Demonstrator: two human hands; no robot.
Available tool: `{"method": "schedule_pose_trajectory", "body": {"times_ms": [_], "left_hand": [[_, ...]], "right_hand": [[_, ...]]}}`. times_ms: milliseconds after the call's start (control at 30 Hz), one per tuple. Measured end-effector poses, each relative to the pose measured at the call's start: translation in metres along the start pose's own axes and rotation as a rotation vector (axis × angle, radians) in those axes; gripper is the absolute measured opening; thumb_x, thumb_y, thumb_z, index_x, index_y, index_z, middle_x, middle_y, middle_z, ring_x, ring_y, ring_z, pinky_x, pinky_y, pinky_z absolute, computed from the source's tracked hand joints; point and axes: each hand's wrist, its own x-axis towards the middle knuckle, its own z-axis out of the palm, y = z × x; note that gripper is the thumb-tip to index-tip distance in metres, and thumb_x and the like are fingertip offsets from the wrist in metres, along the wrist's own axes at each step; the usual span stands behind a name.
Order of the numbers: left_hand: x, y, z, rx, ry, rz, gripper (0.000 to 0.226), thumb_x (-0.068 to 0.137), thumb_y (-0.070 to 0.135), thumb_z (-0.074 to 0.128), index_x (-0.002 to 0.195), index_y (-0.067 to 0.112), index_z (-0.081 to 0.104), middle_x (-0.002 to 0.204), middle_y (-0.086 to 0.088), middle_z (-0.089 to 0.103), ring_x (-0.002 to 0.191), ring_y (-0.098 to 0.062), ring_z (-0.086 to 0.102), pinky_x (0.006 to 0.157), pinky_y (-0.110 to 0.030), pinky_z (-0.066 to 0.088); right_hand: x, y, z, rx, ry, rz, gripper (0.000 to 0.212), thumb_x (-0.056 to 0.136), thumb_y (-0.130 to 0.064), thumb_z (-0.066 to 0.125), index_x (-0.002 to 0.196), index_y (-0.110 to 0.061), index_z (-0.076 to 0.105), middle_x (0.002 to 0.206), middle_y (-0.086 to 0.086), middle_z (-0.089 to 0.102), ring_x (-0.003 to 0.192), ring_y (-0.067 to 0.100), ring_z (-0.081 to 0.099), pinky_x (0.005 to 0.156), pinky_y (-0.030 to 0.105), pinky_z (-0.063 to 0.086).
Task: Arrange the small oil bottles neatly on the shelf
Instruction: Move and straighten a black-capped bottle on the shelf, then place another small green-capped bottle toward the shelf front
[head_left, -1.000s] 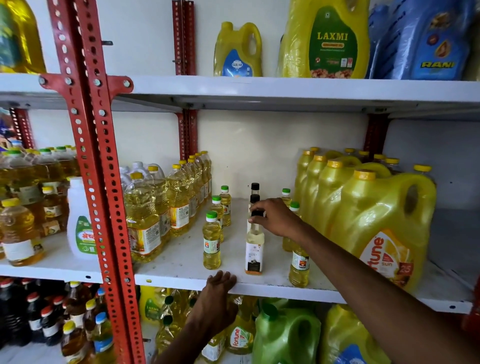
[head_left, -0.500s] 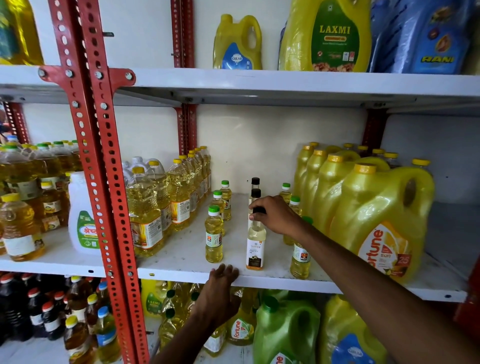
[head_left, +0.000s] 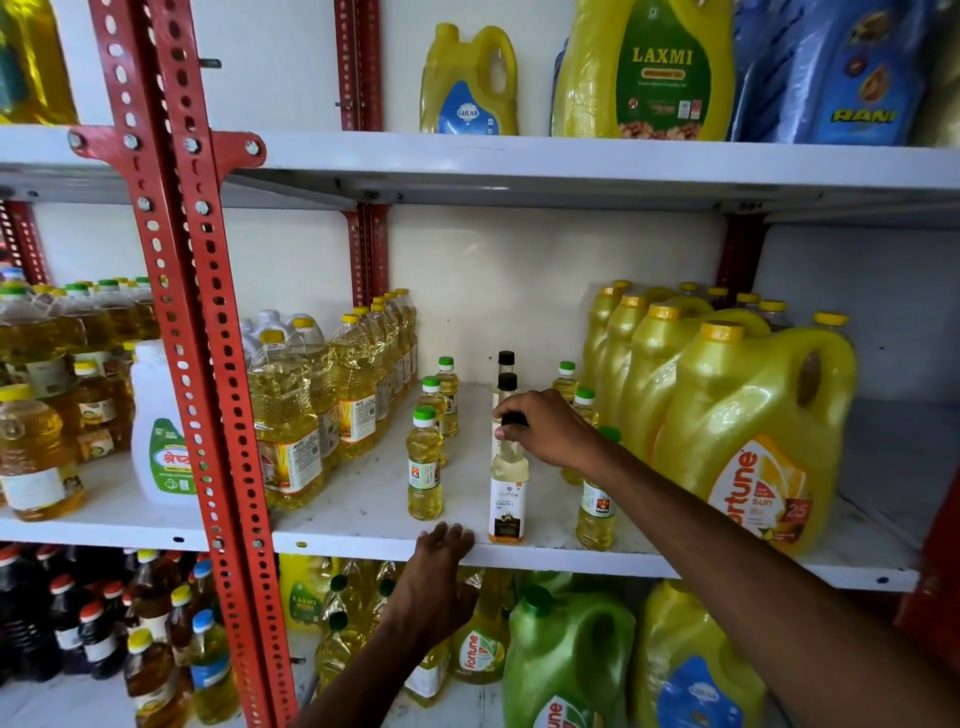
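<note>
On shelf, right hand unmoved

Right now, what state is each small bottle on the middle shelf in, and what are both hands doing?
Front black-capped bottle: upright, capped, right hand gripping its cap.
Two black-capped bottles behind: upright, capped.
Front-left green-capped bottle: upright, capped, untouched.
Left hand: fingers resting on shelf edge, holding nothing.

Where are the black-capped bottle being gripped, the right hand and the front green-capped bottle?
black-capped bottle (head_left: 507, 501): head view, label.
right hand (head_left: 553, 434): head view, back of hand.
front green-capped bottle (head_left: 425, 470): head view, label.
</note>
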Motion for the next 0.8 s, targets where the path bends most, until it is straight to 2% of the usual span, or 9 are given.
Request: {"method": "schedule_pose_trajectory", "body": {"times_ms": [100, 200, 267, 333, 400, 500, 533, 667, 800], "left_hand": [[-0.002, -0.004, 0.000, 0.001, 0.004, 0.027, 0.068, 0.087, 0.024, 0.061, 0.146, 0.016, 0.028, 0.156, -0.004, 0.030, 0.147, -0.020, 0.014, 0.116, -0.028, 0.006], [-0.009, -0.012, -0.005, 0.020, 0.030, 0.054, 0.066, 0.089, 0.028, 0.058, 0.146, 0.014, 0.028, 0.156, -0.006, 0.028, 0.147, -0.022, 0.013, 0.114, -0.028, 0.005], [-0.013, -0.026, -0.010, 0.075, 0.070, 0.033, 0.068, 0.088, 0.034, 0.059, 0.146, 0.016, 0.028, 0.156, -0.003, 0.026, 0.147, -0.024, 0.014, 0.115, -0.033, 0.007], [-0.015, -0.043, -0.017, 0.136, 0.100, -0.020, 0.072, 0.086, 0.040, 0.059, 0.146, 0.017, 0.026, 0.154, 0.000, 0.022, 0.147, -0.026, 0.015, 0.116, -0.037, 0.009], [-0.016, -0.059, -0.027, 0.171, 0.090, -0.074, 0.073, 0.085, 0.040, 0.055, 0.146, 0.014, 0.026, 0.155, -0.003, 0.024, 0.146, -0.028, 0.017, 0.118, -0.040, 0.011], [-0.017, -0.076, -0.040, 0.185, 0.073, -0.109, 0.058, 0.086, 0.032, 0.057, 0.138, 0.012, 0.041, 0.147, -0.011, 0.045, 0.137, -0.028, 0.036, 0.118, -0.042, 0.025], [-0.018, -0.079, -0.041, 0.169, 0.061, -0.108, 0.055, 0.087, 0.029, 0.057, 0.138, 0.012, 0.042, 0.146, -0.011, 0.045, 0.138, -0.027, 0.036, 0.118, -0.042, 0.026], [-0.018, -0.088, -0.039, 0.118, 0.007, -0.118, 0.062, 0.090, 0.029, 0.053, 0.145, 0.015, 0.028, 0.157, -0.008, 0.026, 0.147, -0.022, 0.013, 0.120, -0.038, 0.009], [-0.017, -0.092, -0.036, 0.079, 0.013, -0.125, 0.066, 0.090, 0.037, 0.057, 0.146, 0.017, 0.028, 0.158, -0.007, 0.023, 0.147, -0.021, 0.010, 0.117, -0.034, 0.004]], "right_hand": [[0.001, 0.001, -0.001, -0.005, -0.035, 0.027, 0.036, 0.083, -0.019, 0.070, 0.117, -0.008, 0.065, 0.117, 0.016, 0.070, 0.107, 0.024, 0.065, 0.094, 0.029, 0.049], [-0.001, 0.002, -0.003, -0.019, -0.077, 0.060, 0.050, 0.082, -0.032, 0.070, 0.127, -0.014, 0.057, 0.127, 0.017, 0.064, 0.115, 0.025, 0.062, 0.099, 0.033, 0.049], [0.000, -0.003, -0.005, -0.064, -0.028, 0.035, 0.059, 0.081, -0.041, 0.069, 0.131, -0.014, 0.053, 0.130, 0.016, 0.062, 0.119, 0.027, 0.059, 0.100, 0.036, 0.048], [0.003, -0.015, -0.004, -0.145, 0.091, -0.033, 0.058, 0.084, -0.044, 0.064, 0.132, -0.014, 0.052, 0.130, 0.015, 0.061, 0.121, 0.031, 0.055, 0.102, 0.039, 0.046], [0.012, -0.031, 0.001, -0.172, 0.134, -0.108, 0.051, 0.088, -0.039, 0.061, 0.132, -0.017, 0.051, 0.130, 0.013, 0.062, 0.122, 0.032, 0.050, 0.103, 0.043, 0.044], [0.034, -0.051, 0.021, -0.162, 0.013, -0.174, 0.046, 0.090, -0.021, 0.060, 0.134, -0.015, 0.050, 0.136, 0.013, 0.058, 0.127, 0.031, 0.049, 0.107, 0.038, 0.040], [0.042, -0.056, 0.029, -0.159, -0.044, -0.176, 0.046, 0.090, -0.015, 0.059, 0.134, -0.013, 0.050, 0.139, 0.014, 0.056, 0.129, 0.030, 0.048, 0.108, 0.034, 0.038], [0.067, -0.061, 0.052, -0.150, -0.195, -0.141, 0.043, 0.087, -0.002, 0.058, 0.128, -0.013, 0.057, 0.140, 0.013, 0.055, 0.129, 0.028, 0.050, 0.107, 0.033, 0.040], [0.077, -0.064, 0.056, -0.081, -0.157, -0.100, 0.029, 0.084, -0.007, 0.067, 0.113, -0.007, 0.067, 0.122, 0.014, 0.067, 0.113, 0.027, 0.062, 0.094, 0.030, 0.046]]}}
